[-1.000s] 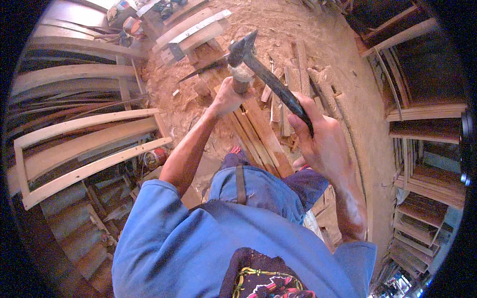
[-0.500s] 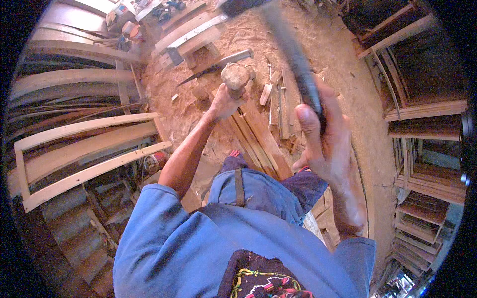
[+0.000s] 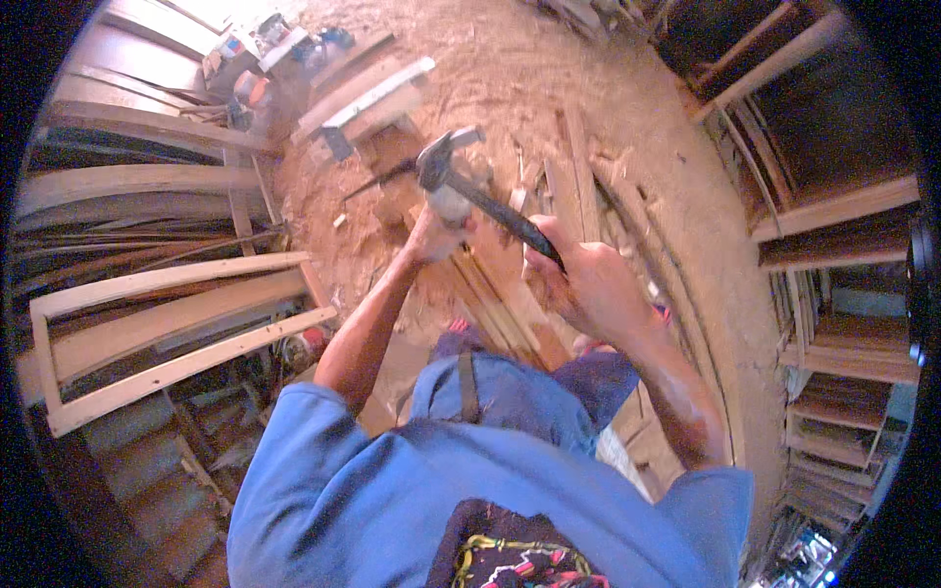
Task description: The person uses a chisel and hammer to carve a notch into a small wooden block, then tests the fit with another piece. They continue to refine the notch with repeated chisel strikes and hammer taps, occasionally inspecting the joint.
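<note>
Hammer (image 3: 502,210) over wooden handle (image 3: 449,205)
Right hand (image 3: 593,281) grips hammer, left hand (image 3: 429,237) the handle, near far end of planks (image 3: 498,297).

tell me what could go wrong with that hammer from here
1. The hammer in the right grip has its head close to the left grip, so a stray blow might catch those fingers.
2. The pale-topped tool in the left grip could tip or jump if hit off-centre.
3. Bare toes show beside the boards; anything that slips or drops might land on them.
</note>
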The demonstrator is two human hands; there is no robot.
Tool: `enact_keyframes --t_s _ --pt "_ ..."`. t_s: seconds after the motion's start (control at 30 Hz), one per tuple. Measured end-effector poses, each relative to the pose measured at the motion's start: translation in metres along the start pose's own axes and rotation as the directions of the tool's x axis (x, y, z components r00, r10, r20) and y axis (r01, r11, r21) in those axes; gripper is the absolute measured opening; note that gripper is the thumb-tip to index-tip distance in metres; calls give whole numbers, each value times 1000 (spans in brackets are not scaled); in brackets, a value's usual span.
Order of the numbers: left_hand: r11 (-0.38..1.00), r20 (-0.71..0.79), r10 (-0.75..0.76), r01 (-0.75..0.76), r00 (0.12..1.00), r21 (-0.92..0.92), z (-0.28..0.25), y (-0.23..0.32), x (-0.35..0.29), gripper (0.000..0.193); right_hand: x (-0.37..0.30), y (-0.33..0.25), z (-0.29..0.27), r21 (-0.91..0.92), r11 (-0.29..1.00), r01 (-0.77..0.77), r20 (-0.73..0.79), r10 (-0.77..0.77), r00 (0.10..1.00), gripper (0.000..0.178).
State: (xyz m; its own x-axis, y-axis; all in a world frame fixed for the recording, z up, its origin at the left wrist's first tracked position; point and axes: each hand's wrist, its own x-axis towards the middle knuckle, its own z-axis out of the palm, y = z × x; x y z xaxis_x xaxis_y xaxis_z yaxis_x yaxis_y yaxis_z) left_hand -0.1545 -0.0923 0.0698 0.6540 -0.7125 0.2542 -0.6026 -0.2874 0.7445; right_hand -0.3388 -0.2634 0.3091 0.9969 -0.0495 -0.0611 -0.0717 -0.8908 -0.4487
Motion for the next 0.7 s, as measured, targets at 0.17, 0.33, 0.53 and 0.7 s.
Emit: enact_keyframes --t_s 0.17,0.33,0.53,0.7 --pt "933 65 -244 252 968 -255 2 2 -5 18 -7 7 4 409 912 -1 -167 76 983 34" --pt "994 54 -40 45 998 -101 3 -10 -3 22 -2 13 14 117 992 39 -89 -28 996 32" --pt "976 146 -184 199 972 -93 16 -23 -11 18 -9 21 29 254 966 -42 -93 67 993 30" --pt "520 35 -418 270 908 -811 -5 -32 20 12 -16 34 24 324 945 37 -188 26 982 31"
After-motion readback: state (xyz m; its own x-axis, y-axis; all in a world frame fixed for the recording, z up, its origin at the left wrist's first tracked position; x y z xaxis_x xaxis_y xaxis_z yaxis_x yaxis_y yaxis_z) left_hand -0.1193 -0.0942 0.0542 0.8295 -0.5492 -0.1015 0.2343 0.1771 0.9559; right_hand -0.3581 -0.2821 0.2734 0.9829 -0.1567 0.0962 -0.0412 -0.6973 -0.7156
